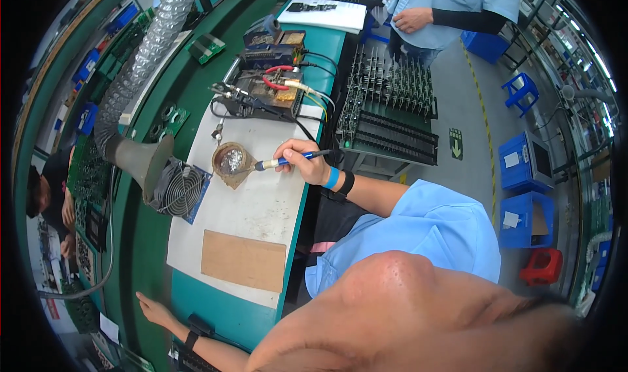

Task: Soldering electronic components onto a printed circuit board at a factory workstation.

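My right hand [302, 163] is closed round a soldering iron [272, 164] with a blue and pale handle. The iron's tip end points into a round brown cup [220, 152] that holds shiny silvery bits; whether it touches them I cannot tell. This cup stands on a white sheet [222, 205] over the teal bench mat. Off to the lower left, my left hand [156, 312] reaches over the green bench rail with its fingers stretched out, holding nothing. A flat brown board [243, 261] lies on the sheet between my hands.
Soldering stations [261, 87] with cables stand beyond the cup. A fume duct [140, 153] and a round fan [182, 192] sit left of it. A rack of circuit boards [386, 104] is at the right, near a co-worker's hand [413, 20]. Another person works at far left.
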Motion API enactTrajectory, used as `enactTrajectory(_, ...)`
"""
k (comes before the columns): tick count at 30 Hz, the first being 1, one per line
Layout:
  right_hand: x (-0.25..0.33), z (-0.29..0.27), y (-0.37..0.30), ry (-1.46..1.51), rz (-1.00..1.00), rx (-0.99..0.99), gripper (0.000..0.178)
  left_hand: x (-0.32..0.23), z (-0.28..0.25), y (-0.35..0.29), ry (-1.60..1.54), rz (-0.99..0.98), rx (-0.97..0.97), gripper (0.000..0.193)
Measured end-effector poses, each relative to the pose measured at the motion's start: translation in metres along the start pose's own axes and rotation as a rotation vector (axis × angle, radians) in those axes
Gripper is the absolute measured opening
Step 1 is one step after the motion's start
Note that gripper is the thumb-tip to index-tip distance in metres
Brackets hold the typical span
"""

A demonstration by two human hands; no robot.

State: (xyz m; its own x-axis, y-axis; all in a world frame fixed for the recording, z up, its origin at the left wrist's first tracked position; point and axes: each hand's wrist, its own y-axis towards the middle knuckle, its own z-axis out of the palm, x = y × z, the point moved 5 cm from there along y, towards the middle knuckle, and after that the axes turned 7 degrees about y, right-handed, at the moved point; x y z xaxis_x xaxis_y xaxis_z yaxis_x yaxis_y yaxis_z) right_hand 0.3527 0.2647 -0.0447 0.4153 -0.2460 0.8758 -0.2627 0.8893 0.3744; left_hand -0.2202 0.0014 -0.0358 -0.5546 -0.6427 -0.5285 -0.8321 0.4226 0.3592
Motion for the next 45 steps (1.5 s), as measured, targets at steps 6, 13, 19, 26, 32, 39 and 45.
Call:
enactTrajectory(6,-0.003,0.0,-0.001,0.002,0.023,-0.003,0.03,0.0,-0.004,-0.002,0.047,0.022,-0.044,0.063)
enactTrajectory(13,0.002,0.001,-0.001,-0.026,-0.002,0.003,0.03,0.01,-0.001,0.003,0.045,-0.013,0.059,0.064)
enactTrajectory(19,0.003,0.0,0.0,-0.002,0.0,0.011,0.03,-0.005,-0.002,-0.005,-0.04,0.045,-0.064,0.067)
enactTrajectory(26,0.068,0.026,0.01,0.039,-0.125,0.09,0.031,0.002,0.002,-0.002,-0.032,0.065,-0.097,0.067)
enactTrajectory(32,0.125,0.057,0.041,0.023,-0.194,0.175,0.059,-0.005,0.004,-0.002,-0.059,0.098,-0.13,0.066)
enactTrajectory(39,0.221,-0.003,0.16,0.166,-0.345,-0.017,0.087,-0.002,0.002,-0.003,-0.038,0.115,-0.141,0.066)
enactTrajectory(45,0.252,-0.045,0.241,0.164,-0.21,-0.109,0.041,-0.004,0.004,-0.002,-0.054,0.115,-0.136,0.067)
